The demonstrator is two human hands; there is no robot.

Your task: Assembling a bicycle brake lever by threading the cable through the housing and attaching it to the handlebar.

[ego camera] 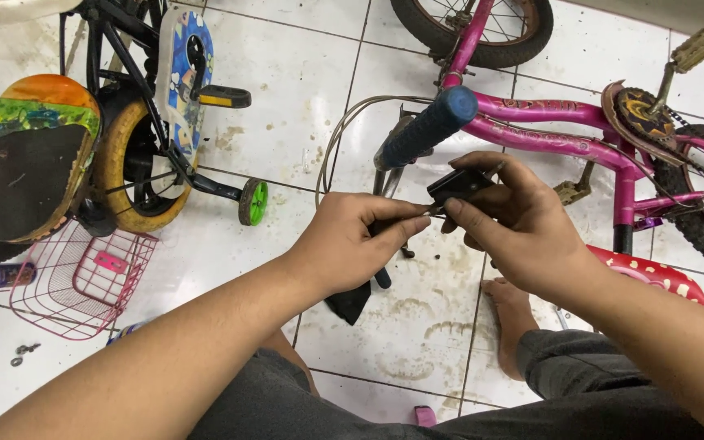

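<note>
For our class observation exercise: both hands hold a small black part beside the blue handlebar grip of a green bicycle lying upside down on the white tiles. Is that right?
Not quite: the bicycle is pink, not green. The head view shows its pink frame upside down on the white tiles, with the left hand and right hand holding the small black part beside the blue handlebar grip.

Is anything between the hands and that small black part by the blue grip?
Nothing visible. The right hand already holds the small black part, and the left hand pinches at its near end, just below the blue handlebar grip.
</note>
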